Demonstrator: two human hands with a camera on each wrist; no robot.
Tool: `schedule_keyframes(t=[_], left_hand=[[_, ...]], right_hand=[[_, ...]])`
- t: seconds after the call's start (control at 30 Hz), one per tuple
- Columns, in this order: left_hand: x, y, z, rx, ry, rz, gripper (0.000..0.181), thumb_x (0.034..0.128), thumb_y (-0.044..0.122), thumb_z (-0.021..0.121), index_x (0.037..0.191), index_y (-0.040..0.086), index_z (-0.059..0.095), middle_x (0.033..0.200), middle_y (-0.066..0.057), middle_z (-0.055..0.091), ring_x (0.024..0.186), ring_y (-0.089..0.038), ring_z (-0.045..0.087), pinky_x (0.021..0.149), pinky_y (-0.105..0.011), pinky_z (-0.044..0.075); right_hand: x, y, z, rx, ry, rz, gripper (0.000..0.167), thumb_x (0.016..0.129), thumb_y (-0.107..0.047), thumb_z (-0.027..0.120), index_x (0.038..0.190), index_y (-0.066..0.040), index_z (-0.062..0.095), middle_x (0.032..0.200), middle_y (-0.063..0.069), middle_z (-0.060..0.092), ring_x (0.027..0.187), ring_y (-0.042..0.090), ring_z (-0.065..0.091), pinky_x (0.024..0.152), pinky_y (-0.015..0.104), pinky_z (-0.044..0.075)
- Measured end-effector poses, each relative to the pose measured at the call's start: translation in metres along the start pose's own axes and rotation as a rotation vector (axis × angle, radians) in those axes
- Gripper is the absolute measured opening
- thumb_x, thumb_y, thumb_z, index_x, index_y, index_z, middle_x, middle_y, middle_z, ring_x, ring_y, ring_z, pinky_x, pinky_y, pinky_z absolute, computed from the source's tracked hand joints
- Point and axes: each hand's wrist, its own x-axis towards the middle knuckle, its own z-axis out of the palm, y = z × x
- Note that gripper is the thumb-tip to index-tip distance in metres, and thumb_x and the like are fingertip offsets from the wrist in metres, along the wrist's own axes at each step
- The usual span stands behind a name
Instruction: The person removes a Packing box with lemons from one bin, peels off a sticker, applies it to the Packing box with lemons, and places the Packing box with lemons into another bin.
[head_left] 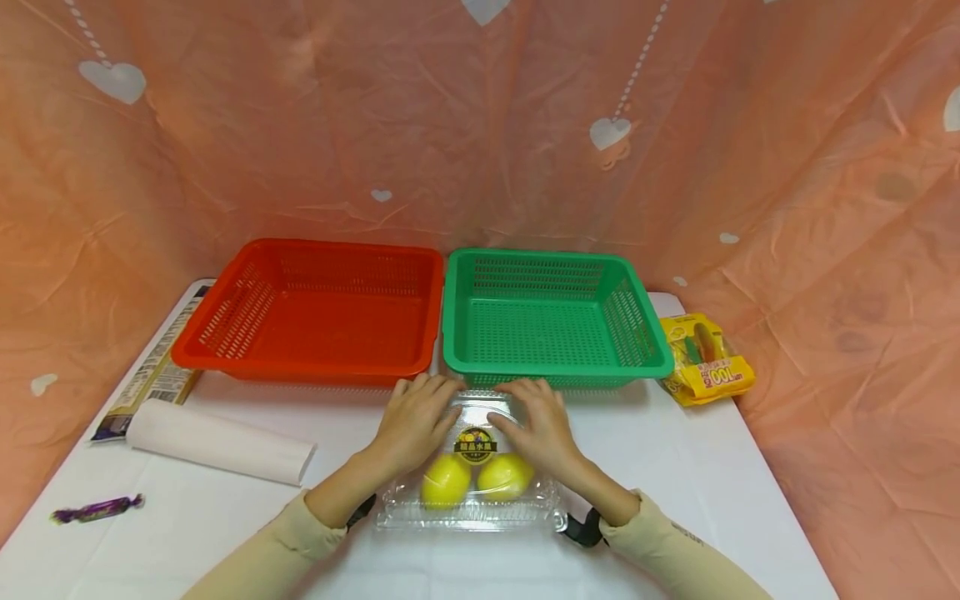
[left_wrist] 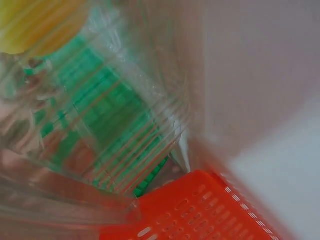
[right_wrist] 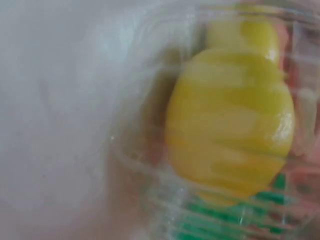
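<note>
The bench (head_left: 675, 458) is surfaced in white. Along its far side, a red basket (head_left: 315, 365) and a green basket (head_left: 555, 370) are set side by side. A yellow bag (head_left: 712, 367) is placed just right of the green one. At the left, a long packet (head_left: 163, 371), partly covered, a white roll (head_left: 217, 443) and a wrapped sweet (head_left: 97, 509) are laid. A clear box (head_left: 468, 518) is set nearer, before the baskets.

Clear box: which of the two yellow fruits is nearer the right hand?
The right fruit in the head view, beside the right hand; the left fruit lies farther over, beside the left hand.
</note>
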Motion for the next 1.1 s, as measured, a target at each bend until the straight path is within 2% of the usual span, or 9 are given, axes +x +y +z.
schedule_keyframes(t=[0.13,0.3,0.4,0.5,0.63,0.73,0.87,0.97,1.1], left_hand=[[0.0,0.0,-0.001,-0.042,0.022,-0.004,0.023,0.0972,0.011,0.062,0.12,0.01,0.068,0.114,-0.003,0.069,0.101,-0.025,0.058,0.076,-0.037,0.037],[-0.003,-0.002,-0.003,-0.19,0.071,-0.033,0.025,0.0961,0.008,0.062,0.12,0.005,0.068,0.118,-0.007,0.069,0.11,-0.028,0.061,0.087,-0.043,0.043],[-0.008,-0.004,-0.008,-0.288,0.111,-0.05,0.023,0.0938,0.004,0.062,0.116,0.003,0.069,0.116,-0.007,0.07,0.112,-0.029,0.062,0.097,-0.049,0.044],[-0.017,-0.009,-0.017,-0.342,0.142,-0.062,0.023,0.0917,-0.001,0.063,0.113,0.002,0.07,0.115,-0.007,0.07,0.113,-0.03,0.062,0.101,-0.052,0.045],[-0.035,-0.017,-0.027,-0.336,0.175,-0.109,0.027,0.0906,-0.001,0.066,0.118,0.002,0.068,0.119,-0.008,0.067,0.116,-0.03,0.06,0.099,-0.052,0.048],[-0.05,-0.019,-0.031,-0.35,0.15,-0.193,0.037,0.0923,0.005,0.068,0.128,0.002,0.062,0.127,-0.012,0.063,0.116,-0.033,0.059,0.094,-0.053,0.051],[-0.065,-0.017,-0.035,-0.447,0.048,-0.356,0.055,0.0947,0.015,0.068,0.144,0.004,0.046,0.132,-0.016,0.057,0.104,-0.031,0.061,0.079,-0.039,0.057],[-0.071,-0.014,-0.038,-0.585,-0.032,-0.48,0.066,0.0945,0.019,0.069,0.15,0.006,0.036,0.131,-0.018,0.054,0.092,-0.025,0.059,0.064,-0.03,0.056],[-0.074,-0.012,-0.039,-0.756,-0.115,-0.597,0.074,0.0929,0.018,0.071,0.153,0.011,0.029,0.13,-0.022,0.05,0.08,-0.021,0.058,0.051,-0.031,0.057]], right_hand=[[0.0,0.001,-0.001,0.078,0.017,0.015,0.028,0.09,-0.011,0.069,0.117,-0.002,0.07,0.113,0.011,0.07,0.102,0.028,0.055,0.09,0.048,0.039],[-0.003,0.009,-0.005,0.331,0.094,0.102,0.025,0.095,-0.005,0.062,0.119,0.004,0.066,0.115,0.016,0.069,0.109,0.035,0.058,0.098,0.052,0.04],[-0.007,0.016,-0.011,0.448,0.163,0.152,0.024,0.095,0.001,0.06,0.118,0.007,0.064,0.114,0.019,0.069,0.109,0.036,0.06,0.097,0.041,0.044],[-0.011,0.026,-0.022,0.525,0.232,0.222,0.024,0.093,0.008,0.058,0.116,0.011,0.062,0.114,0.025,0.067,0.105,0.024,0.062,0.093,0.026,0.045],[-0.018,0.046,-0.043,0.63,0.39,0.385,0.019,0.092,0.012,0.056,0.11,0.018,0.061,0.101,0.013,0.072,0.095,0.006,0.063,0.086,0.016,0.048],[-0.023,0.06,-0.06,0.724,0.574,0.498,0.013,0.093,0.012,0.057,0.104,0.018,0.061,0.088,-0.001,0.071,0.084,0.005,0.066,0.077,0.015,0.052],[-0.022,0.075,-0.08,0.886,0.79,0.547,0.017,0.093,0.013,0.058,0.106,0.003,0.058,0.089,0.004,0.063,0.077,0.011,0.068,0.072,0.02,0.057],[-0.018,0.081,-0.089,0.985,0.87,0.554,0.027,0.091,0.014,0.06,0.112,-0.002,0.054,0.095,0.009,0.052,0.077,0.013,0.066,0.072,0.025,0.059],[-0.012,0.085,-0.092,1.025,0.91,0.587,0.031,0.088,0.015,0.063,0.114,-0.001,0.054,0.098,0.01,0.044,0.073,0.012,0.06,0.068,0.026,0.059]])
